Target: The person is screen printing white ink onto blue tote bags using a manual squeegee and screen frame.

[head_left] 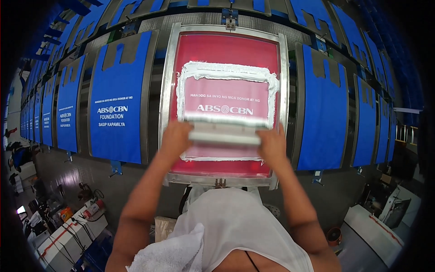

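Note:
Both my hands grip a wide squeegee (225, 135) by its two ends, my left hand (177, 137) closed on one side and my right hand (273, 144) on the other. The squeegee lies across a screen-printing frame (283, 81) with a metal rim and red mesh (226, 49). White ink (226, 71) forms a thick, uneven border around a paler area with white lettering and a round mark. A white band of ink runs along the squeegee's far edge. Motion blurs the squeegee and my fingers somewhat. The frame covers whatever lies beneath it.
Blue fabric pieces lie on boards in a curved row; those on the left, such as the printed piece (118, 97), bear white lettering, while the right-hand piece (322, 109) looks plain. A metal clamp (230, 19) stands at the frame's far edge. A white bench (74, 231) with cables is lower left.

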The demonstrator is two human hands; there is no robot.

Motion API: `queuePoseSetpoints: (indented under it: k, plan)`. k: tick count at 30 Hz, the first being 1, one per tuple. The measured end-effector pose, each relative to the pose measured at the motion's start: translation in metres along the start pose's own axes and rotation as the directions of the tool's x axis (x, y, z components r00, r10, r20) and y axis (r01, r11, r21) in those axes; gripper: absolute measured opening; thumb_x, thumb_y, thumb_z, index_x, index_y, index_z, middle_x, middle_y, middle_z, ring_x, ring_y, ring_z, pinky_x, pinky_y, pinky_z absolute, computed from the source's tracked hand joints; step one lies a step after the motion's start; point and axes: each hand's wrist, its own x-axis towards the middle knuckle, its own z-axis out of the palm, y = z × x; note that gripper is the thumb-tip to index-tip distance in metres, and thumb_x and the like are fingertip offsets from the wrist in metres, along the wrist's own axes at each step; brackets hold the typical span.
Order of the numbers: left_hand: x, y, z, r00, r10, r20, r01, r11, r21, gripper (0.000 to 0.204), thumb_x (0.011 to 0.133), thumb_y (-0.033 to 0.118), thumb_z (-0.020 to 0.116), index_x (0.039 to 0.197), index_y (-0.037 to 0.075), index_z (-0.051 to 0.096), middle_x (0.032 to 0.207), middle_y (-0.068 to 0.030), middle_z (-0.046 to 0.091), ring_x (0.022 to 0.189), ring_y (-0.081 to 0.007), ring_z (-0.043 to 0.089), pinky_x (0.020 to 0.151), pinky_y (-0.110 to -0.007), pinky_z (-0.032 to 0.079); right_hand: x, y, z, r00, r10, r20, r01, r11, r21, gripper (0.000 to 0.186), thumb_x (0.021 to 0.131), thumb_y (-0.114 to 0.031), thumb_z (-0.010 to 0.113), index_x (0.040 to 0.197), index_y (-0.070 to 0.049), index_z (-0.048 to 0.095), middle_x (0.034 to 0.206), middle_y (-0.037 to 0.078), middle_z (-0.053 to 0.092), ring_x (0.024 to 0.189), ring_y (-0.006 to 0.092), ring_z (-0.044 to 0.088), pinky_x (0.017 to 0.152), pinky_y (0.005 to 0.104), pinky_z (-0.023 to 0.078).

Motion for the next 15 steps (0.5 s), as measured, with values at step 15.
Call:
queuePoseSetpoints:
  k: [15]
  plan:
    - [0.09, 0.007, -0.082, 0.741, 0.169, -0.649, -0.012, 0.971, 0.24, 0.047, 0.078, 0.028, 0.07, 0.117, 0.004, 0.056, 0.105, -0.0173, 0.062, 0.094, -0.0335, 0.06, 0.081, -0.042, 0.047, 0.192, 0.054, -0.119, 0.99, -0.124, 0.06, 0.115, 0.984, 0.138, 0.037, 0.06, -0.008, 0.06, 0.096, -0.008, 0.069, 0.086, 0.02, 0.066, 0.083, 0.0346, 0.064, 0.077, 0.0408, 0.051]
